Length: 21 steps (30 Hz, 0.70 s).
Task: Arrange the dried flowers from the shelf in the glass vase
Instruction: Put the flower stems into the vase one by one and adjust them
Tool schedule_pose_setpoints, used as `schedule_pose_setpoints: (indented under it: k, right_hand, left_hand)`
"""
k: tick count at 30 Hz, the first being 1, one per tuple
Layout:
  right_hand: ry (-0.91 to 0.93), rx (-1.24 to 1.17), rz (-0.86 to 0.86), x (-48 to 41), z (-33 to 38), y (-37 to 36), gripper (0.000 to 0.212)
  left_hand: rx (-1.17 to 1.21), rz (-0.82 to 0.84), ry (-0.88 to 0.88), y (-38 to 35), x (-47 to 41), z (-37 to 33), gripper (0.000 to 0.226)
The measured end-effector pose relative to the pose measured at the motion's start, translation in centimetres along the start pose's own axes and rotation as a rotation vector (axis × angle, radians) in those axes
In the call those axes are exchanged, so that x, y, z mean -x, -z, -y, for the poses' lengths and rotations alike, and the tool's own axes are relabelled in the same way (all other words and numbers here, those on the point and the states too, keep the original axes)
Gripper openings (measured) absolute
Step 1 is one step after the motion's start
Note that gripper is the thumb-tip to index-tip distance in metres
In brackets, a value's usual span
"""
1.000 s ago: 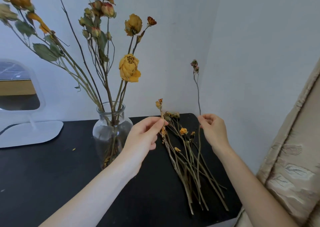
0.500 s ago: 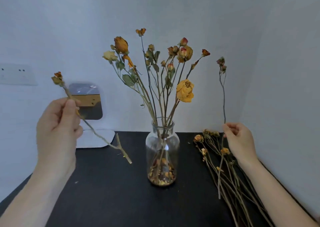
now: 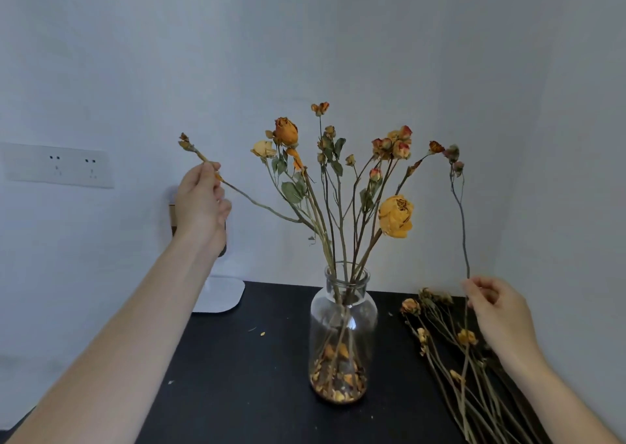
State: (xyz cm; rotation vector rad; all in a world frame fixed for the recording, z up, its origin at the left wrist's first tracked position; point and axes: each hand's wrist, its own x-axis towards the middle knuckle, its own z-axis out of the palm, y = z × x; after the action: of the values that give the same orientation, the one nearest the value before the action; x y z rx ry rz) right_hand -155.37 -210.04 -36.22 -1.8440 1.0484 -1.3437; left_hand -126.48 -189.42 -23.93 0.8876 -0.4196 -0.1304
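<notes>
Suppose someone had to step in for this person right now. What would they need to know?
Left hand: pinches a short stem, tilted, its lower end near the bunch, above the vase's mouth.
Right hand: pinches a tall thin stem, upright, to the right of the vase.
Glass vase: stands on the black shelf.
Done: several flowers are already in it.
Left: put in both held stems, then the pile lying on the shelf at the right.
</notes>
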Motion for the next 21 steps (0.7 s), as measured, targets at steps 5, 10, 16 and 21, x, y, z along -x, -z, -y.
schedule_pose_setpoints:
  k: [5, 10, 16, 21]
  right_hand:
    - [-0.004, 0.011, 0.005, -0.1, -0.1, -0.1, 0.007]
    - [0.001, -0.001, 0.008, 0.0, -0.2, -0.3, 0.005]
    - [0.007, -0.010, 0.019, 0.2, 0.1, -0.7, 0.001]
    - [0.006, 0.001, 0.032, 0.5, 0.4, -0.8, 0.002]
  left_hand:
    - [-0.085, 0.132, 0.026, -1.3, 0.0, 1.6, 0.025]
    - [-0.254, 0.279, 0.012, -2.1, 0.4, 2.6, 0.024]
    - [-0.412, 0.445, 0.046, -3.6, 1.4, 4.1, 0.026]
    - [-0.602, 0.571, 0.118, -3.9, 2.1, 6.1, 0.026]
